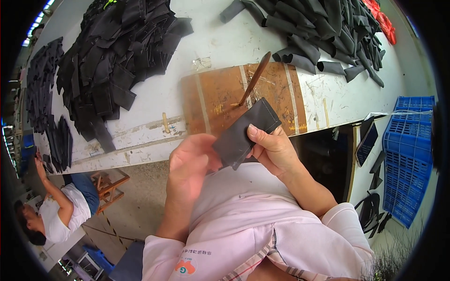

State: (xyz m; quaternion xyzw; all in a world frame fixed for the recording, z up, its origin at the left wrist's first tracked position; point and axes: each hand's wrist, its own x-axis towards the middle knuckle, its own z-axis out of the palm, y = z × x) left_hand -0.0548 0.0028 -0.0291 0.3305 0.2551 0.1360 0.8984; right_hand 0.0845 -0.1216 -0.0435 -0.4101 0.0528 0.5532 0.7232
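Observation:
My right hand grips a flat black fabric piece with a stitched edge, its thumb pressed on top. The piece is tilted in front of my body, over the table's near edge. At its lower left end is my left hand, smeared by motion; I cannot tell if its fingers hold the fabric. Just beyond the piece, a brown pointed stick rises at a slant from a brown taped board on the white table.
Flat black pieces lie heaped at the left, rolled black tubes at the far right beside a red plastic bag. Blue crates stand at the right. Another person works at the left, near a wooden stool.

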